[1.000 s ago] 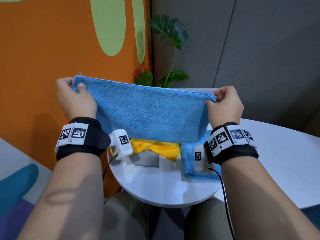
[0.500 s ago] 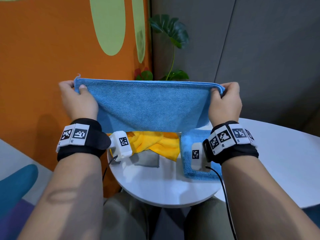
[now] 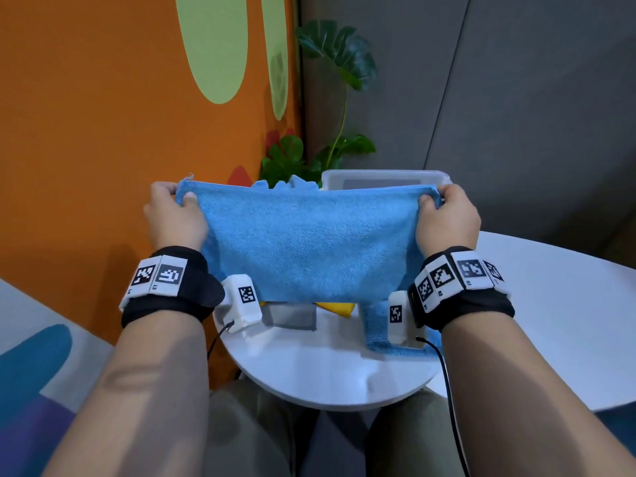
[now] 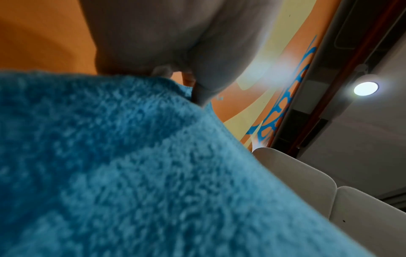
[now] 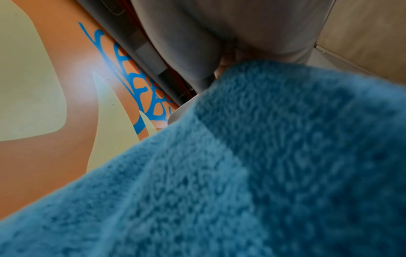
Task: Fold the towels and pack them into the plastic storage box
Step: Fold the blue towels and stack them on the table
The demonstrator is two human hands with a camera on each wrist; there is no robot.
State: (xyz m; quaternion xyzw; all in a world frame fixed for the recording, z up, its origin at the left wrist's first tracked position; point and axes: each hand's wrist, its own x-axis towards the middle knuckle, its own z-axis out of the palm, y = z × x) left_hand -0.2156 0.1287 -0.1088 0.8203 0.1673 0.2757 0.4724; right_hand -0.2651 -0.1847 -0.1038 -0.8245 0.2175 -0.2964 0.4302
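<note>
An office lounge or break area: an orange wall mural (image 3: 103,132) with pale green shapes, grey padded panels (image 3: 516,98) just right of it, a leafy plant (image 3: 330,63) between them.

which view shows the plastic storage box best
The head view: the plastic storage box shows its clear rim just beyond the blue towel, which hides its lower part. Neither wrist view shows the box; towel, hand and wall fill them.
</note>
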